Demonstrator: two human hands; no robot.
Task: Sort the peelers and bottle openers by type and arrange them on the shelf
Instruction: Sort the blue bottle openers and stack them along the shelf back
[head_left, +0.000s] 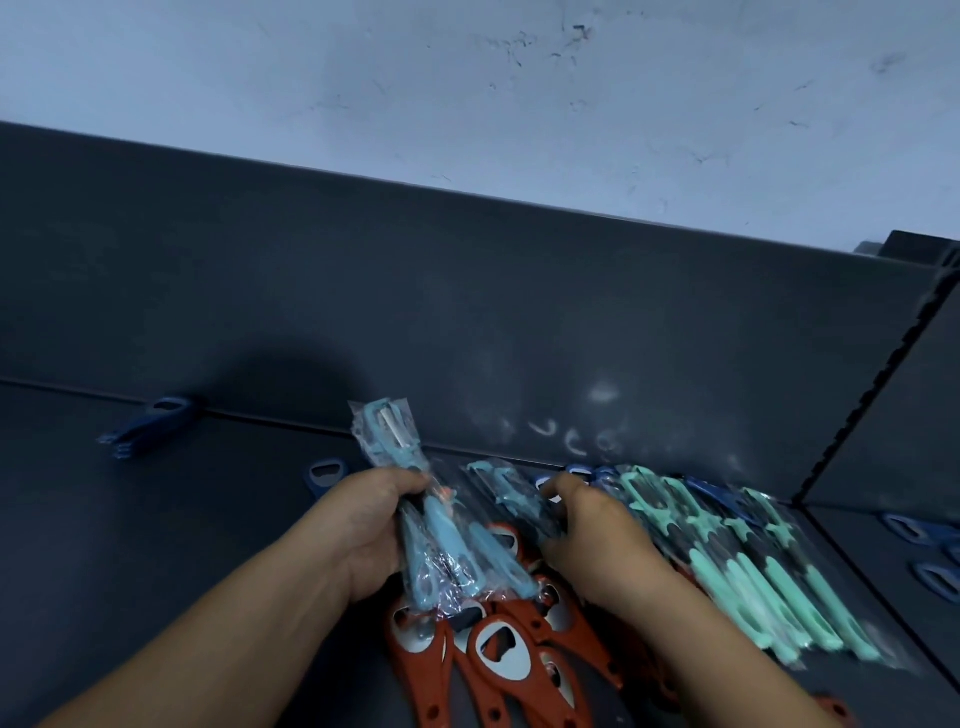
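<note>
Peelers (444, 540), pale blue (clear plastic sleeves), bundled

Curled left hand (366, 538), curled right hand (597, 527)

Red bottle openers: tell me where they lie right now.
Head view, bottom centre: the red bottle openers lie heaped on the dark shelf, beneath the bundle of light-blue peelers that the left hand grips, left of the mint-green peelers.

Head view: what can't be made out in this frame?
- Right hand: whether it grips anything; its own back hides the fingers.
- Orange bottle openers: their count; both forearms and the bottom edge cover the pile.
- Blue peelers in the left hand: their count; glossy wrap blurs them.
</note>
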